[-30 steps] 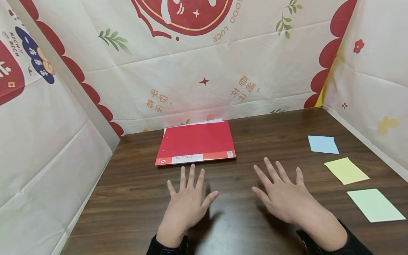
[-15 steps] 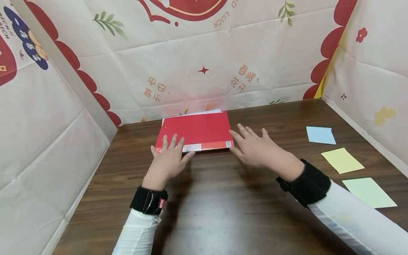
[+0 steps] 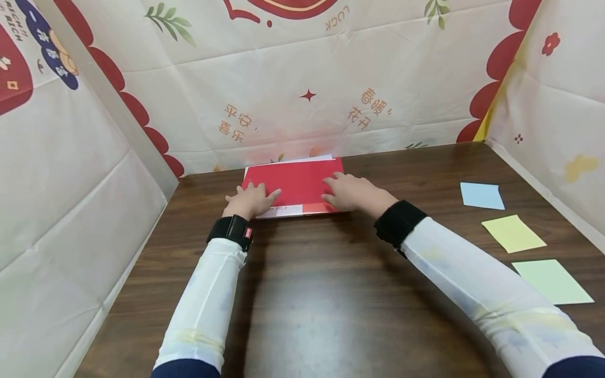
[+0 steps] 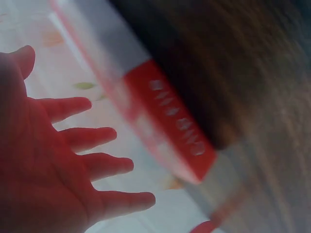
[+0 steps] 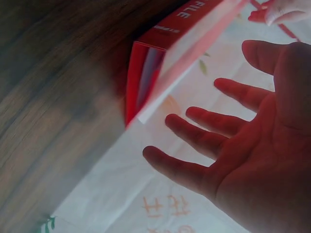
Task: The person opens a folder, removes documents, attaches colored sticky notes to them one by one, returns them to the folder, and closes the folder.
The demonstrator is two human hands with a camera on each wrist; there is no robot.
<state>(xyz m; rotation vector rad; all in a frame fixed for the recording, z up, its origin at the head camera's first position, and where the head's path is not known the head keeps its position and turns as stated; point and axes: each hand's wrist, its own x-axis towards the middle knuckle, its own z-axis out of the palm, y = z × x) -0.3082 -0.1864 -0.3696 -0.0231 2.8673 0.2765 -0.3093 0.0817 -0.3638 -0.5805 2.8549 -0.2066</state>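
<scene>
Red folder (image 3: 298, 184) lies flat on the dark wooden table (image 3: 331, 294), at the far edge close to the printed cloth backdrop (image 3: 302, 105), with white paper (image 3: 307, 158) peeking out past its far side. Both hands are over its cover. The left hand (image 3: 250, 198) sits at the near left corner, fingers spread and straight, its grip loose and clamped on nothing. The right hand (image 3: 347, 191) sits at the near right part of the cover, fingers likewise extended and apart, holding nothing. Whether the palms press the cover or hover just above it cannot be told; the wrist views show open palms (image 4: 53, 160) (image 5: 252, 145) near the folder's edge (image 5: 146, 77).

Well to the right of the right hand, three sheets lie apart in a row on the table: a blue one (image 3: 481, 195) farthest, a yellow one (image 3: 512, 233) in the middle, a green one (image 3: 552, 281) nearest. Nothing lies between the hands and the folder.
</scene>
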